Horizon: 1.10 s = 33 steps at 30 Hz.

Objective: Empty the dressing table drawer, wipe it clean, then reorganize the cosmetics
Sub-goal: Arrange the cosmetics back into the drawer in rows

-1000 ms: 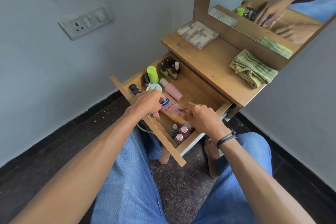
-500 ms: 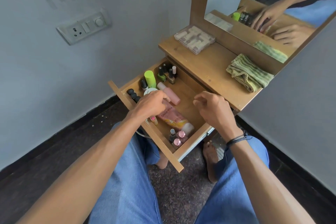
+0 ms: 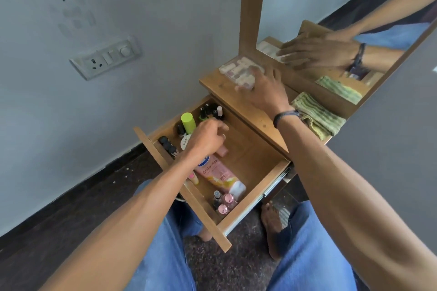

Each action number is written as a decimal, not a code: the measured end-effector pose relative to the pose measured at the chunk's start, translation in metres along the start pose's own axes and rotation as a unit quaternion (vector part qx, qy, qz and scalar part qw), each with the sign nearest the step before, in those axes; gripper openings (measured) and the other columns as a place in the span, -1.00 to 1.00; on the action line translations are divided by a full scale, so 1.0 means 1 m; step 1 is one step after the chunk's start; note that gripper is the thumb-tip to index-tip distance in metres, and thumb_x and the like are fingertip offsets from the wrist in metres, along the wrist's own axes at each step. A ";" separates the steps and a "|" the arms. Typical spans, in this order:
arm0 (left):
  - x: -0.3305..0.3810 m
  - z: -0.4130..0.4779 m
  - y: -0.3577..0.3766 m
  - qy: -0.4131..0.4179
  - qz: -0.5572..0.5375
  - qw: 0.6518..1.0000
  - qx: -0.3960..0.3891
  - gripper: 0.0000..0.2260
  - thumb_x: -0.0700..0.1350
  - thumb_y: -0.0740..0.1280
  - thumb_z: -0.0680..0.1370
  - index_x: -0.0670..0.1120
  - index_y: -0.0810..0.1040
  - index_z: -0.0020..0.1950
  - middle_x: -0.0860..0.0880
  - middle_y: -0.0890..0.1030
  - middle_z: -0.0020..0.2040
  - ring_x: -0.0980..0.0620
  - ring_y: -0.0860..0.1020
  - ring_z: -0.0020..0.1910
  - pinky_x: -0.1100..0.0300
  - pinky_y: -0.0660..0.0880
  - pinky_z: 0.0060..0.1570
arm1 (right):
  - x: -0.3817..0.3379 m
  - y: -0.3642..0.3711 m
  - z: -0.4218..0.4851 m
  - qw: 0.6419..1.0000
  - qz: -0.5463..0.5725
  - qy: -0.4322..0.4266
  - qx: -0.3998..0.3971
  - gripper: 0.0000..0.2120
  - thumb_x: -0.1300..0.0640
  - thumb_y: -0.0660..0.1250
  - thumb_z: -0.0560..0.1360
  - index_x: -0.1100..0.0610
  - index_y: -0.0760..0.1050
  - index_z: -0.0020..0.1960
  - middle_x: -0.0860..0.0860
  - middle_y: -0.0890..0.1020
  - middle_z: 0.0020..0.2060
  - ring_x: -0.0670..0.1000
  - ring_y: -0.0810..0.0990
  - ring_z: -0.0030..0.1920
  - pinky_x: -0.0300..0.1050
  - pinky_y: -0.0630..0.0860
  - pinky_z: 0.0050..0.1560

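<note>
The wooden drawer [image 3: 261,185] is pulled out over my lap. Inside lie a pink lotion tube [image 3: 217,172], a lime green tube [image 3: 188,121], a white jar [image 3: 185,142], dark nail polish bottles [image 3: 210,111] at the back and pink-capped bottles [image 3: 224,203] at the front. My left hand [image 3: 208,137] is in the drawer with fingers curled over a pink bottle [image 3: 222,150], only its end showing. My right hand [image 3: 262,87] reaches over the tabletop, blurred, its spread fingers touching the clear palette box [image 3: 236,69].
A folded green striped cloth [image 3: 316,116] lies on the dressing table top [image 3: 255,116] to the right. The mirror [image 3: 354,19] stands behind it. Black bottles [image 3: 168,145] line the drawer's left wall. A wall socket [image 3: 106,56] is at left. My knees and bare feet are below the drawer.
My right hand left the drawer and moved up to the clear box on the tabletop. My left hand slid from the lotion tube toward the drawer's back, onto the pink bottle.
</note>
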<state>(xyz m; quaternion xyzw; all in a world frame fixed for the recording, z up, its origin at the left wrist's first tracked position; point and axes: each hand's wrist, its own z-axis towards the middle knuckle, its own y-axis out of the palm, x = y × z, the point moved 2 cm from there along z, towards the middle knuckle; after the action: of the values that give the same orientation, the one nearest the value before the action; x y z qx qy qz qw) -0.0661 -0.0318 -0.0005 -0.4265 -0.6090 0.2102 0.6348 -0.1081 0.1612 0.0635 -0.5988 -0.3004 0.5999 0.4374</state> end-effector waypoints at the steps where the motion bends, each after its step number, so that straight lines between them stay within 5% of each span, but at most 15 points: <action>1: 0.000 0.002 -0.002 -0.001 -0.023 1.000 0.009 -0.75 -0.22 0.39 0.57 0.00 0.64 0.22 0.04 0.59 0.28 0.08 0.57 0.18 0.08 0.52 0.23 | 0.002 0.004 0.008 1.000 -0.007 0.006 -0.010 -0.35 -0.26 0.33 0.52 0.03 0.33 0.50 0.20 0.32 0.47 0.27 0.20 0.49 0.27 0.33 0.40; 7: 0.000 0.014 -0.021 -0.009 -0.062 0.997 0.041 -0.74 -0.28 0.37 0.55 -0.05 0.67 0.18 0.05 0.62 0.15 0.10 0.60 0.04 0.22 0.49 0.09 | 0.010 0.016 0.028 0.998 -0.037 0.048 -0.035 -0.28 -0.38 0.35 0.44 0.00 0.32 0.43 0.18 0.34 0.41 0.28 0.29 0.41 0.25 0.34 0.34; 15: -0.004 0.008 -0.024 -0.041 -0.109 0.993 0.033 -0.72 -0.29 0.37 0.57 -0.06 0.65 0.23 0.10 0.62 0.07 0.19 0.58 0.00 0.49 0.35 -0.15 | 0.009 0.008 0.031 0.997 0.006 0.074 -0.036 -0.30 -0.13 0.53 0.27 0.13 0.36 0.27 0.19 0.29 0.31 0.30 0.37 0.28 0.17 0.46 0.25; 22: -0.006 -0.003 -0.023 -0.036 -0.085 0.995 0.035 -0.68 -0.34 0.34 0.57 -0.04 0.64 0.25 0.06 0.63 0.16 0.12 0.60 0.10 0.17 0.54 0.16 | 0.011 -0.009 -0.011 0.996 -0.020 0.084 -0.032 -0.18 -0.15 0.50 0.22 0.13 0.33 0.37 0.27 0.46 0.27 0.30 0.37 0.27 0.15 0.34 0.27; 26: -0.015 -0.009 -0.022 -0.070 -0.128 0.989 0.023 -0.69 -0.34 0.30 0.58 -0.03 0.65 0.22 0.06 0.65 0.13 0.12 0.59 0.13 0.18 0.51 0.18 | 0.008 -0.021 -0.061 0.997 0.006 0.072 -0.011 -0.15 -0.28 0.47 0.22 0.06 0.31 0.38 0.29 0.46 0.25 0.32 0.37 0.28 0.20 0.36 0.22; 30: -0.013 -0.018 -0.024 -0.122 -0.370 0.921 0.015 -0.73 -0.36 0.28 0.61 -0.16 0.62 0.25 -0.06 0.69 0.10 0.09 0.65 0.09 0.18 0.60 0.17 | 0.002 -0.030 -0.110 0.998 0.012 0.053 0.012 -0.21 -0.28 0.49 0.27 0.00 0.31 0.37 0.24 0.46 0.22 0.25 0.35 0.24 0.14 0.36 0.15; 33: -0.013 -0.023 -0.028 -0.123 -0.443 0.887 0.036 -0.76 -0.28 0.22 0.67 -0.20 0.60 0.27 -0.14 0.69 0.07 -0.01 0.68 0.05 0.18 0.63 0.09 | -0.004 -0.031 -0.140 0.999 -0.023 0.032 -0.007 -0.21 -0.34 0.46 0.26 -0.06 0.32 0.38 0.15 0.43 0.22 0.19 0.33 0.22 0.07 0.37 0.10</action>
<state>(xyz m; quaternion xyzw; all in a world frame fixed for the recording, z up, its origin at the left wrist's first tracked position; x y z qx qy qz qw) -0.0533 -0.0634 0.0164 -0.0596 -0.8001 -0.0207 0.5965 0.0343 0.1484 0.0780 -0.6134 -0.3044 0.5684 0.4561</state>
